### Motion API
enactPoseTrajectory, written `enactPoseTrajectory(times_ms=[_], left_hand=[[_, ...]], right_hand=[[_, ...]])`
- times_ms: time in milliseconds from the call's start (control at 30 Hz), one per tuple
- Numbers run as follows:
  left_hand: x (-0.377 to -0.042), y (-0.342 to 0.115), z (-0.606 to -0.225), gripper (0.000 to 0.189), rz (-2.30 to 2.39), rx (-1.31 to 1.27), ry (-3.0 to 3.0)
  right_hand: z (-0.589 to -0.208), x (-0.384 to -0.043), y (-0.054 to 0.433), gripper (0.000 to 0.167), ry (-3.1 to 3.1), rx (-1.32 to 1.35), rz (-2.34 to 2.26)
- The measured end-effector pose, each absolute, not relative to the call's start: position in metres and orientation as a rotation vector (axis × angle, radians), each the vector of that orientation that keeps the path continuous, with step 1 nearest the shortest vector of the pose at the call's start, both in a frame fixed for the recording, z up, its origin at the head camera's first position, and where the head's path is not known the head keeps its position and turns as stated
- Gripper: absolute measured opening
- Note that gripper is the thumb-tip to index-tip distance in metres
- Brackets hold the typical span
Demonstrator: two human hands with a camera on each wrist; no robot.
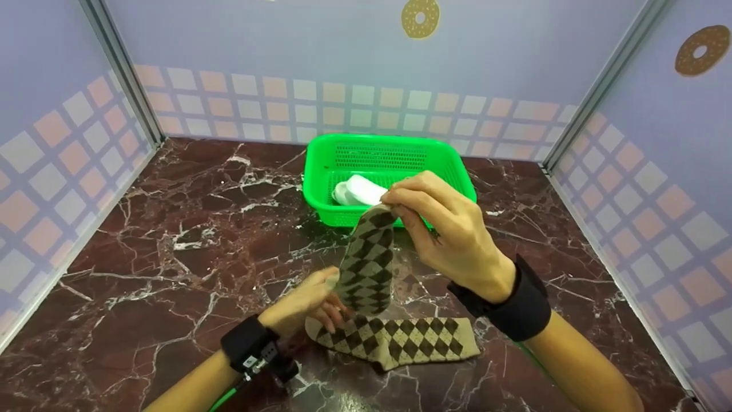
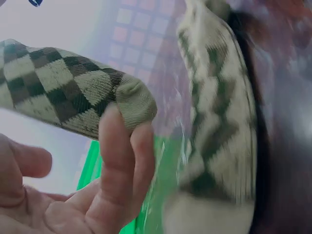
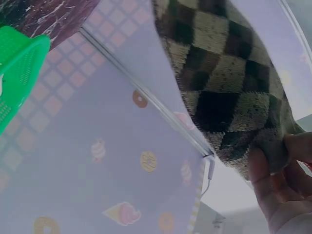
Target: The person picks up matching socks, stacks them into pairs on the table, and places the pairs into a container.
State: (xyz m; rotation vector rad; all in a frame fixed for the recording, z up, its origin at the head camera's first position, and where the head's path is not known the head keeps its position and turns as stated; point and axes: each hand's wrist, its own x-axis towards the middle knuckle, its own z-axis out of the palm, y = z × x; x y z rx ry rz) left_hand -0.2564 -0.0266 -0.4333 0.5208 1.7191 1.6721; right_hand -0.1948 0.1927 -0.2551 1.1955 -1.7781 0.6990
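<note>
A beige and dark-brown argyle sock (image 1: pixel 369 263) hangs above the table, its upper end pinched between the thumb and fingers of my right hand (image 1: pixel 452 229). The right wrist view shows the bunched fabric of that sock (image 3: pixel 229 78) in the fingertips (image 3: pixel 259 163). My left hand (image 1: pixel 314 300) is beside the sock's lower end. In the left wrist view its straight fingers (image 2: pixel 116 146) overlap the plain beige tip, with the thumb held apart. A matching argyle sock (image 1: pixel 429 340) lies flat on the table below, its left end partly behind the left hand.
Behind the hands stands a green plastic basket (image 1: pixel 314 189) with perforated walls, holding white folded items (image 1: pixel 363 190). The dark red marbled table (image 1: pixel 189 274) is enclosed by printed panels (image 1: pixel 274 57) at the back and both sides. A black band (image 1: pixel 523 309) is on each wrist.
</note>
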Motion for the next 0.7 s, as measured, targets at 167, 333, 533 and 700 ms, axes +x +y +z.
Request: enactPoseTrajectory(times_ms=[167, 333, 533, 700], left_hand=[[-0.25, -0.031, -0.441, 0.048, 1.708, 0.539, 1.309], [-0.249, -0.025, -0.441, 0.052, 1.71, 0.429, 1.281], [-0.251, -0.02, -0.437, 0.049, 1.71, 0.4, 1.39], [-0.257, -0.035, -0.432, 0.024, 1.751, 0.426, 1.466]], right_hand=[[-0.246, -0.191, 0.181, 0.01, -1.602, 1.249, 0.754], [-0.242, -0.184, 0.175, 0.008, -1.444, 1.256, 0.8], [-0.249, -0.18, 0.175, 0.005, -1.351, 1.237, 0.818], [-0.262, -0.179, 0.188, 0.006, -1.321, 1.219, 0.815]])
